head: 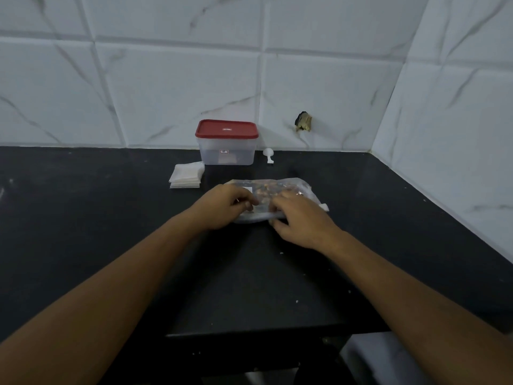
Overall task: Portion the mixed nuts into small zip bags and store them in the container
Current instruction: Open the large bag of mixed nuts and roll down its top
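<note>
A clear plastic bag of mixed nuts [273, 188] lies flat on the black counter [111, 218] in the middle. My left hand [226, 207] pinches the bag's near edge with curled fingers. My right hand [298, 218] grips the same edge just to the right, thumb under it. A stack of small white zip bags [186, 177] sits behind and left of the nut bag. At the wall stands a clear container [226, 151] with its red lid [226, 129] on. A small white scoop [269, 155] stands right of the container.
White marble-look tiles cover the back wall and the right wall, which meet in a corner at the right. A dark hole [304, 122] breaks the back tile. The counter's front edge runs near the bottom of the view.
</note>
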Motion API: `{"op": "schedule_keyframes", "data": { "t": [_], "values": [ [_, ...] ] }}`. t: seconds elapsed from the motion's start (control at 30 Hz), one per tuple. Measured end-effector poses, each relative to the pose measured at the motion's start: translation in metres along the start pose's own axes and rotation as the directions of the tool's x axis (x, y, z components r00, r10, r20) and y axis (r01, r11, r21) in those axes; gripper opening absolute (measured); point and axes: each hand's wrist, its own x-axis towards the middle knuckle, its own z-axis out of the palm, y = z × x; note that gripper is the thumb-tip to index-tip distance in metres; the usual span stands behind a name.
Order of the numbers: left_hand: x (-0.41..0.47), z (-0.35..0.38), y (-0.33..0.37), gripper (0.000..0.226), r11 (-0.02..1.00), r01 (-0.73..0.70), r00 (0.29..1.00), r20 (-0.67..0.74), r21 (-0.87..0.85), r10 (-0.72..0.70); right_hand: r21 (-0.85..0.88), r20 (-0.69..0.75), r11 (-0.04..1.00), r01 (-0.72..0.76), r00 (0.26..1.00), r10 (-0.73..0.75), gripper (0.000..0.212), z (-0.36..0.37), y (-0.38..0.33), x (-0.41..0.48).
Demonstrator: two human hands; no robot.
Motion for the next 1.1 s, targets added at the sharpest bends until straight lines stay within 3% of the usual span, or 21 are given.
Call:
{"op": "schedule_keyframes", "data": {
  "t": [0.23,0.57,0.67,0.83,1.0,1.1],
  "values": [
    [0.006,0.000,-0.008,0.036,0.984,0.126,0.983,0.149,-0.127,-0.107,0.002,-0.028,0.999,0.040,0.999,-0.040,0.030,0.003,-0.004,-0.012],
    [0.019,-0.011,-0.005,0.040,0.935,0.272,0.922,0.340,-0.227,-0.186,0.061,-0.029,0.997,0.046,0.999,-0.045,0.025,-0.003,-0.009,-0.034],
    [0.019,-0.012,-0.005,0.039,0.915,0.295,0.919,0.344,-0.276,-0.193,0.026,-0.015,0.999,0.033,0.999,-0.033,0.040,-0.002,-0.012,-0.038],
    [0.014,-0.005,-0.010,0.037,0.916,0.265,0.940,0.290,-0.300,-0.177,0.036,0.008,0.998,0.053,0.999,-0.054,0.017,-0.003,-0.017,-0.045],
    [0.009,-0.003,-0.013,0.036,0.919,0.270,0.944,0.268,-0.287,-0.193,0.088,-0.019,0.993,0.076,0.997,-0.074,0.015,-0.008,-0.027,-0.053],
    [0.006,-0.003,-0.011,0.035,0.919,0.263,0.947,0.259,-0.294,-0.188,0.090,0.002,0.993,0.074,0.997,-0.075,0.029,-0.007,-0.033,-0.056]
  ]
}}
